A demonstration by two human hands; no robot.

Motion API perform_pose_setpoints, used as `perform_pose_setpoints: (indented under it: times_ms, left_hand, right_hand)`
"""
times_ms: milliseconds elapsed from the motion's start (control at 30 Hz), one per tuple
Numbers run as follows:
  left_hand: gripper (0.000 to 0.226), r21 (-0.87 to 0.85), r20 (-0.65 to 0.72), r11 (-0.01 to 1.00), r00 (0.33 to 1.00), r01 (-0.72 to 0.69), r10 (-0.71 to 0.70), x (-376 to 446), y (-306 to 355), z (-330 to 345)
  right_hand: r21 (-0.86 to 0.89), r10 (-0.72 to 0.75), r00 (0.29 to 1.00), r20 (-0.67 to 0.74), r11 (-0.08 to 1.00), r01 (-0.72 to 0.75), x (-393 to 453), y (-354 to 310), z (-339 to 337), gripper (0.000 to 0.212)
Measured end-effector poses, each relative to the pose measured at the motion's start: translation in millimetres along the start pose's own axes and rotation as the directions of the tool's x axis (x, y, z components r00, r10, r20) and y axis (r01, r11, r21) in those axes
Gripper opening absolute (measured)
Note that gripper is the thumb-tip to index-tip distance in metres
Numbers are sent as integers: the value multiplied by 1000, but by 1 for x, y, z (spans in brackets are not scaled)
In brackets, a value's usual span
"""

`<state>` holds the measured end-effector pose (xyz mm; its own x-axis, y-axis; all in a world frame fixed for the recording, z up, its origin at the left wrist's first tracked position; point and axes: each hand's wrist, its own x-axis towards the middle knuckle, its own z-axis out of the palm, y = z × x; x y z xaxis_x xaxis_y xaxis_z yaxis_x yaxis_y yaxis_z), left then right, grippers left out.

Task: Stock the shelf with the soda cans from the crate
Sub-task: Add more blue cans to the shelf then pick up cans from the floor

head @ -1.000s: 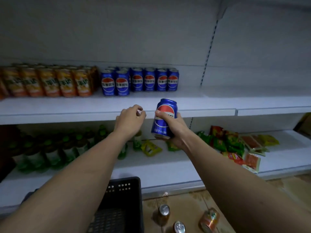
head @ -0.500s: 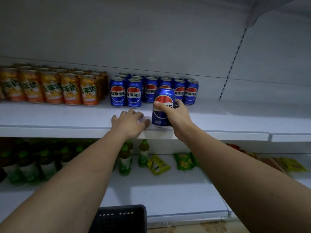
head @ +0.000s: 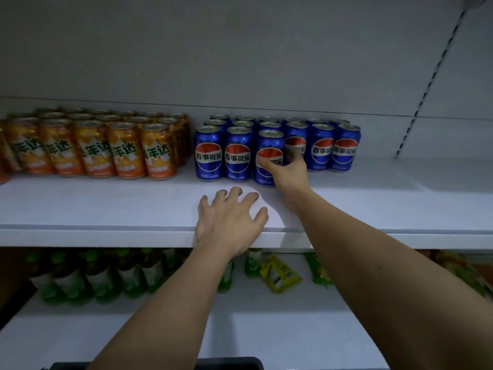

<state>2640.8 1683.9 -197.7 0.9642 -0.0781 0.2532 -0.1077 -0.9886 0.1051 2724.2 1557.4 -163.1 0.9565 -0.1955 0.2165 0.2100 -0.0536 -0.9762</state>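
A blue cola can [head: 268, 145] stands upright on the white shelf [head: 106, 206], third in the front row of several blue cans [head: 224, 153]. My right hand [head: 286, 169] wraps around its lower right side, fingers still on it. My left hand [head: 230, 220] lies flat with spread fingers on the shelf's front edge, holding nothing. The rim of the dark crate [head: 229, 362] shows at the bottom edge.
Several orange soda cans [head: 106, 148] fill the shelf's left part. To the right of the blue cans the shelf is bare. On the lower shelf [head: 266, 316] stand green bottles [head: 98, 276] and yellow and green snack packets [head: 280, 273].
My right hand carried the blue can from the air onto the shelf and pushed it back into the front row. My left hand came down flat on the shelf edge.
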Motion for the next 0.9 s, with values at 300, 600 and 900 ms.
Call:
perform_pose_setpoints:
  times_ms: [300, 600, 900]
  left_hand:
    - [54, -2, -17, 1000, 1000, 25, -25, -3, 2, 0]
    - [51, -18, -14, 999, 1000, 27, -27, -6, 4, -6]
    - [49, -146, 12, 982, 993, 116, -115, -64, 23, -26]
  right_hand:
    - [-211, -49, 998, -49, 977, 38, 17, 21, 9, 62]
    - [-321, 66, 997, -45, 944, -77, -34, 0, -16, 53]
    - [-337, 264, 961, 80, 915, -223, -150, -37, -73, 27]
